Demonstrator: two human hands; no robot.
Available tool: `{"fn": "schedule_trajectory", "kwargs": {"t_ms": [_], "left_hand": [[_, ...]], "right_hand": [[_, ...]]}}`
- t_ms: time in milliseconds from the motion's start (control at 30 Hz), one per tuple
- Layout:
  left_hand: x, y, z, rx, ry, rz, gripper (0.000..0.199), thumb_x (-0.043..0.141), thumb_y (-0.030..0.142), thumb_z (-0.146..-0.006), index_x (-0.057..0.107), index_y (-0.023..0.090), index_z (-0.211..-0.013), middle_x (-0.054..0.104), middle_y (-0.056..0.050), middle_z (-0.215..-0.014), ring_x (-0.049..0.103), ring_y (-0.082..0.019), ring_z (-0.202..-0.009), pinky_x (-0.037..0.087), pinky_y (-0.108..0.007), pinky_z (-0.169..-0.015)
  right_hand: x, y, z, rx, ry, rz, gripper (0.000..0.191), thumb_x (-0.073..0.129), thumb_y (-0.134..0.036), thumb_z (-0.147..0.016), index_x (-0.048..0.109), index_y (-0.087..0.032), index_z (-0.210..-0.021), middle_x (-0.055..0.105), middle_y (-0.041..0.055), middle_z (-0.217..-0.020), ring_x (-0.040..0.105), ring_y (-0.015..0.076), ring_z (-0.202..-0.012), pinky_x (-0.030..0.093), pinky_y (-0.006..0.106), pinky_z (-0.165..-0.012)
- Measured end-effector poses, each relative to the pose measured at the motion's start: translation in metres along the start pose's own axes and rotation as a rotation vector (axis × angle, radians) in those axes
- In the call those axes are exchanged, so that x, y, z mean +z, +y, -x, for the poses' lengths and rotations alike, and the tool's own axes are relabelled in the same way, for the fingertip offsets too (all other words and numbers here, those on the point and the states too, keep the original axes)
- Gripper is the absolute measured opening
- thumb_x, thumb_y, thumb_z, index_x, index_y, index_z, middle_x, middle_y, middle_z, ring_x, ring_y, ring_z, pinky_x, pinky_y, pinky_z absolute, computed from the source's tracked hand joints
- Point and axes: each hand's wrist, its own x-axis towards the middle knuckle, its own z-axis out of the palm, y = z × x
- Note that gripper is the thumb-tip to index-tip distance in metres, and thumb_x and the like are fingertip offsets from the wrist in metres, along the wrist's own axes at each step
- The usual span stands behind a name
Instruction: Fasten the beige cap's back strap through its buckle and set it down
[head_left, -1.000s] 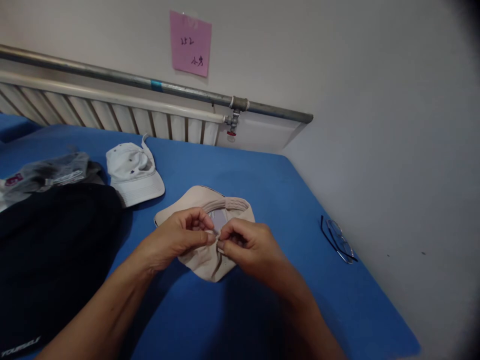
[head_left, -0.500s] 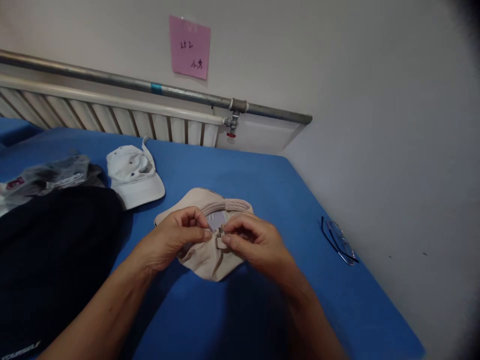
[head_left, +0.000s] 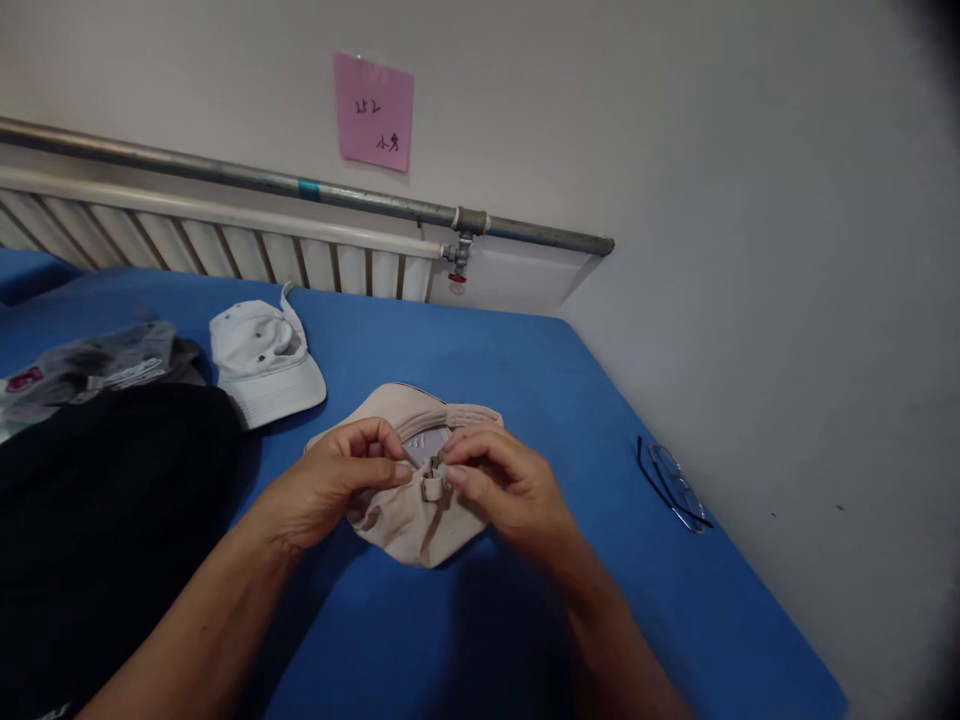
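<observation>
A beige cap (head_left: pixel 420 535) lies upside down on the blue surface, its inside facing up and its brim toward the upper left. At its back strap is a small metal buckle (head_left: pixel 431 488). My left hand (head_left: pixel 337 480) pinches the cap's strap edge just left of the buckle, between thumb and forefinger. From the right, my right hand (head_left: pixel 510 485) pinches the strap by the buckle; its fingertips partly hide the strap end.
A white cap (head_left: pixel 262 350) sits at the upper left, beside a grey cap in clear plastic (head_left: pixel 112 360) and a large black item (head_left: pixel 112 520). Glasses (head_left: pixel 679 485) lie near the right edge of the blue surface (head_left: pixel 480 340). Behind are a radiator and pipe (head_left: pixel 225 178).
The view has shifted slightly. My hands stay at the buckle, with the left fingertips a little farther from it.
</observation>
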Motion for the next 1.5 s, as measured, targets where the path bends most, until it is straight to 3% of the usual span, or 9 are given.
{"fn": "schedule_trajectory", "kwargs": {"t_ms": [100,200,367,633,800,1000,1133,1267,1500], "left_hand": [[-0.001,0.002,0.002,0.007,-0.034,-0.028,0.029,0.083,0.021,-0.058,0.056,0.017,-0.068,0.059,0.006,-0.057,0.047,-0.005,-0.042,0.032,-0.016,-0.038],[-0.002,0.002,0.002,0.010,-0.091,-0.067,0.027,0.082,0.021,-0.060,0.057,0.017,-0.069,0.055,0.007,-0.053,0.041,-0.004,-0.040,0.027,-0.015,-0.037],[-0.005,0.000,0.001,0.008,-0.182,-0.109,0.024,0.081,0.022,-0.064,0.058,0.018,-0.069,0.048,0.008,-0.051,0.035,-0.003,-0.041,0.024,-0.016,-0.037],[-0.005,-0.001,0.000,0.004,-0.247,-0.127,0.023,0.080,0.020,-0.065,0.058,0.017,-0.068,0.048,0.007,-0.053,0.034,-0.004,-0.043,0.022,-0.017,-0.041],[-0.004,0.000,0.003,0.011,-0.249,-0.104,0.022,0.080,0.018,-0.066,0.057,0.017,-0.068,0.052,0.006,-0.055,0.038,-0.004,-0.045,0.023,-0.017,-0.043],[-0.004,0.002,0.002,0.021,-0.188,-0.077,0.020,0.078,0.019,-0.066,0.059,0.016,-0.070,0.052,0.007,-0.053,0.036,-0.003,-0.041,0.020,-0.016,-0.039],[-0.005,0.004,0.002,-0.037,-0.192,-0.038,0.011,0.072,0.021,-0.070,0.064,0.017,-0.076,0.057,0.004,-0.056,0.042,-0.004,-0.041,0.025,-0.016,-0.038],[-0.008,0.001,0.001,-0.073,-0.259,-0.084,0.015,0.073,0.010,-0.066,0.065,0.016,-0.078,0.062,0.004,-0.063,0.048,-0.004,-0.048,0.033,-0.014,-0.045],[-0.022,-0.007,-0.007,-0.158,-0.431,-0.197,0.021,0.080,0.019,-0.067,0.065,0.015,-0.081,0.066,0.002,-0.070,0.054,-0.007,-0.055,0.038,-0.017,-0.052]], "right_hand": [[-0.008,-0.001,-0.001,-0.024,-0.096,0.088,0.022,0.072,-0.022,-0.077,0.068,-0.023,-0.099,0.069,0.0062,-0.111,0.061,0.0224,-0.109,0.043,0.042,-0.099],[-0.010,-0.001,-0.001,0.058,-0.287,0.103,0.037,0.073,-0.023,-0.077,0.066,-0.023,-0.113,0.069,0.0055,-0.113,0.061,0.0217,-0.108,0.043,0.041,-0.099],[-0.016,-0.002,-0.001,0.130,-0.444,-0.002,0.038,0.075,-0.025,-0.077,0.067,-0.023,-0.113,0.067,0.0042,-0.113,0.060,0.0195,-0.107,0.044,0.035,-0.097],[-0.012,-0.005,-0.001,0.347,-0.472,-0.204,0.029,0.082,-0.024,-0.066,0.068,-0.021,-0.092,0.061,-0.0038,-0.081,0.054,0.0110,-0.073,0.045,0.023,-0.069],[-0.005,-0.006,-0.001,0.441,-0.464,-0.275,0.027,0.082,-0.023,-0.065,0.064,-0.020,-0.085,0.054,-0.0057,-0.072,0.047,0.0088,-0.062,0.041,0.021,-0.058],[-0.001,-0.005,0.000,0.405,-0.390,-0.175,0.019,0.074,-0.021,-0.070,0.058,-0.020,-0.081,0.050,-0.0067,-0.067,0.041,0.0080,-0.058,0.035,0.020,-0.053],[-0.004,-0.002,0.000,0.359,-0.406,-0.210,0.018,0.074,-0.022,-0.071,0.060,-0.020,-0.081,0.051,-0.0061,-0.068,0.044,0.0087,-0.061,0.037,0.021,-0.057],[-0.007,-0.002,0.001,0.337,-0.426,-0.199,0.017,0.075,-0.023,-0.071,0.063,-0.019,-0.083,0.052,-0.0059,-0.070,0.045,0.0090,-0.064,0.037,0.021,-0.059],[-0.005,-0.003,0.002,0.358,-0.462,-0.209,0.019,0.079,-0.025,-0.070,0.065,-0.019,-0.083,0.054,-0.0057,-0.069,0.044,0.0086,-0.062,0.035,0.021,-0.056]]}}
